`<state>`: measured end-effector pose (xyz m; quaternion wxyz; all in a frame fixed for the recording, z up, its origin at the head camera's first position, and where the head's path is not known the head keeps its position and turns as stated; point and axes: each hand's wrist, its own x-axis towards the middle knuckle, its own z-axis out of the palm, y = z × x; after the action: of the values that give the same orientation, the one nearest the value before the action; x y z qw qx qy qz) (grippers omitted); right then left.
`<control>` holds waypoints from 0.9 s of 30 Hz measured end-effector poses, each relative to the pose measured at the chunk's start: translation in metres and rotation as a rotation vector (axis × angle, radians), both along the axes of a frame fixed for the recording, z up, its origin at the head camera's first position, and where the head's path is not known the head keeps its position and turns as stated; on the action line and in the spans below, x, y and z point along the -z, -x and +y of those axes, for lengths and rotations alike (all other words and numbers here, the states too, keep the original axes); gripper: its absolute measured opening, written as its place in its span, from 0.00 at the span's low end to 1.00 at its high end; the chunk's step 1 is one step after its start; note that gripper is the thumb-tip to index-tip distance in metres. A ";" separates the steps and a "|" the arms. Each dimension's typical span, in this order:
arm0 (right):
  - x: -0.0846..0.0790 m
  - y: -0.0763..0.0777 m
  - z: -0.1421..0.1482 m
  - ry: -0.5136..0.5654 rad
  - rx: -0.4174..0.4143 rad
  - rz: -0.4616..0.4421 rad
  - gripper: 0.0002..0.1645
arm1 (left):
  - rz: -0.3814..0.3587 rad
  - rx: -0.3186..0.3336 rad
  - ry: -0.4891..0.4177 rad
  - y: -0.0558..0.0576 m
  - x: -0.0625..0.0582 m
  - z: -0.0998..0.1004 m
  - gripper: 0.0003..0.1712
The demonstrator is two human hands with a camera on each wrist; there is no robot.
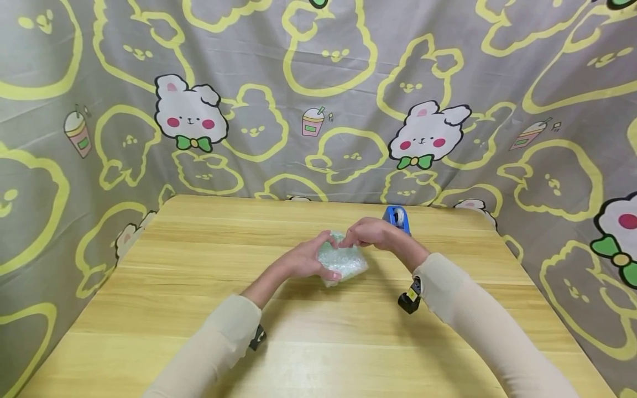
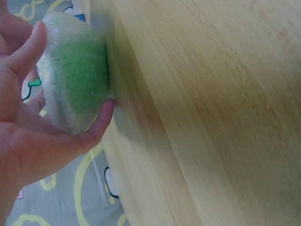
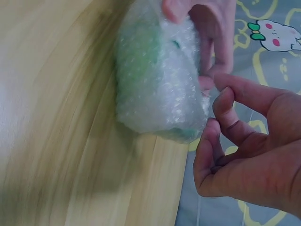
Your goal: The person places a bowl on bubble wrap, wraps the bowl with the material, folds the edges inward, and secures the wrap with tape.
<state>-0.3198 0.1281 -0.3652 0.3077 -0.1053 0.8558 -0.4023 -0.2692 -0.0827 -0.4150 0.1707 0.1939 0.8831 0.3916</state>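
A bubble-wrapped bundle point(image 1: 344, 261) is held a little way back from the middle of the wooden table. Something green shows through the clear wrap point(image 2: 84, 70) in the left wrist view; its kind is hidden. My left hand point(image 1: 309, 257) grips the bundle from the left, with the thumb at the near side and fingers at the far side. My right hand point(image 1: 374, 232) is at the bundle's far right edge. In the right wrist view its fingers point(image 3: 225, 101) are bent close to the wrap's edge; whether they pinch any of it cannot be made out.
A blue tape dispenser point(image 1: 396, 216) with a roll in it stands just behind my right hand. The wooden table point(image 1: 199, 237) reaches back to a grey curtain point(image 1: 249, 61) with cartoon rabbits, which also hangs along both sides.
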 end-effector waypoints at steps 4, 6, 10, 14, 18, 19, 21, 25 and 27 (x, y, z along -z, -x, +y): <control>0.002 0.002 -0.001 -0.059 0.006 0.033 0.14 | 0.007 0.001 0.002 0.000 0.000 -0.001 0.42; 0.003 0.003 -0.002 -0.082 0.014 0.045 0.13 | 0.008 0.002 0.003 0.000 0.001 -0.001 0.42; 0.004 0.004 -0.002 -0.112 0.026 0.068 0.15 | -0.002 0.004 0.005 0.001 0.002 0.000 0.43; 0.005 0.005 -0.002 -0.145 0.030 0.085 0.22 | -0.009 0.006 -0.004 0.002 0.003 0.000 0.42; 0.006 0.005 -0.003 -0.205 0.022 0.118 0.27 | -0.006 0.008 -0.006 0.001 0.003 0.000 0.43; 0.006 0.005 -0.004 -0.219 0.019 0.128 0.27 | -0.005 0.008 -0.006 0.001 0.003 0.000 0.43; 0.006 0.004 -0.004 -0.241 0.013 0.145 0.28 | -0.003 0.006 -0.002 0.000 0.002 0.000 0.43; 0.006 0.003 -0.005 -0.290 0.004 0.191 0.23 | -0.007 -0.001 0.001 0.000 0.001 0.000 0.43; 0.007 0.003 -0.006 -0.325 -0.003 0.213 0.20 | -0.008 -0.002 0.002 0.000 0.002 0.000 0.44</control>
<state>-0.3225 0.1217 -0.3718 0.2286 -0.0975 0.9371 -0.2452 -0.2693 -0.0832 -0.4167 0.1739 0.1913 0.8832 0.3914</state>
